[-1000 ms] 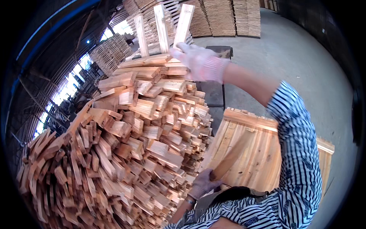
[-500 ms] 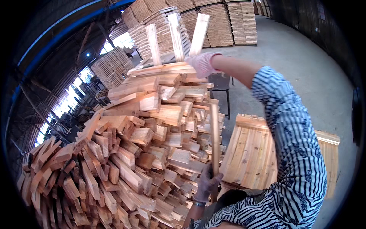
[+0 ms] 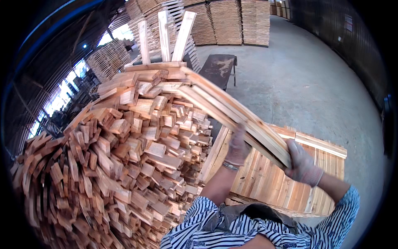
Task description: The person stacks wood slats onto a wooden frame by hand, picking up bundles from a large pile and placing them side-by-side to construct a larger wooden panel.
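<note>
A few long wooden boards (image 3: 248, 120) lie together in a slanting bundle in front of me. My gloved left hand (image 3: 238, 148) grips the bundle's near-left side. Around its lower right end closes my right hand (image 3: 302, 164), also gloved. The boards' far ends reach over the edge of a big heap of loose wooden pieces (image 3: 141, 153) on my left, and I cannot tell whether they touch it. Beneath the bundle and my hands is a neat stack of flat boards (image 3: 265, 178).
Three upright planks (image 3: 164, 37) rise behind the heap. Beyond it stands a dark, worn table (image 3: 217, 68) on the concrete floor (image 3: 298, 79). Tall stacks of timber (image 3: 226, 23) line the back, and a dark wall (image 3: 348, 54) runs along the right.
My right hand has come back from the heap's far end to the boards. My left hand now holds a slanted bundle rather than one near-upright strip. The view has shifted right.
</note>
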Demonstrator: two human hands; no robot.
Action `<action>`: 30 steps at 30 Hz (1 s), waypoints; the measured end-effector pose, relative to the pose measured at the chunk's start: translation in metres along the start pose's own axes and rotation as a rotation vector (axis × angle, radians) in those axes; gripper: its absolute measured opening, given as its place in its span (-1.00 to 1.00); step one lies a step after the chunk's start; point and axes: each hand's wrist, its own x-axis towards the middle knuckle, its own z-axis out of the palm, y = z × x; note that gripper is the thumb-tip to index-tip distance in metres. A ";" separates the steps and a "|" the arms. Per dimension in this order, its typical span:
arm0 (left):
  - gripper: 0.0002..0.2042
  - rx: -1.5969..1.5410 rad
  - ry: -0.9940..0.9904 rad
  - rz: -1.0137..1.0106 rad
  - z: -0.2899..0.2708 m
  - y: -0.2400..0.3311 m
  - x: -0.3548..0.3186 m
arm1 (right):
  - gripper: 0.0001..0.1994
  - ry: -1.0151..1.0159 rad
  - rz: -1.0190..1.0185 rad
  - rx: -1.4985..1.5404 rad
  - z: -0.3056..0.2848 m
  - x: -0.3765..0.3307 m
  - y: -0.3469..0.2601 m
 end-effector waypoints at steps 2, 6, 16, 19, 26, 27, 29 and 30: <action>-0.57 0.118 0.019 0.052 0.013 -0.030 -0.004 | -0.05 0.047 0.016 0.000 0.034 -0.037 0.032; -0.60 0.390 0.028 0.114 0.031 -0.047 -0.016 | 0.08 0.251 -0.213 0.041 0.085 -0.061 0.068; -0.44 0.348 -0.429 -0.048 0.035 -0.041 -0.048 | 0.03 0.399 -0.346 0.795 0.057 0.030 0.023; -0.53 0.773 -0.138 -0.075 0.024 -0.036 -0.054 | -0.05 0.321 -0.270 0.866 0.091 0.030 0.037; -0.58 0.981 -0.133 -0.145 -0.001 -0.023 -0.048 | -0.17 0.077 -0.105 0.817 0.113 0.040 0.055; -0.57 0.973 -0.119 -0.188 0.003 -0.021 -0.046 | -0.18 0.059 -0.051 0.812 0.107 0.044 0.052; -0.49 0.743 -0.223 -0.201 0.018 -0.008 -0.042 | -0.15 0.048 -0.112 0.787 0.090 0.047 0.049; -0.48 0.727 -0.204 -0.193 0.027 0.000 -0.041 | -0.17 0.030 -0.091 0.734 0.080 0.044 0.053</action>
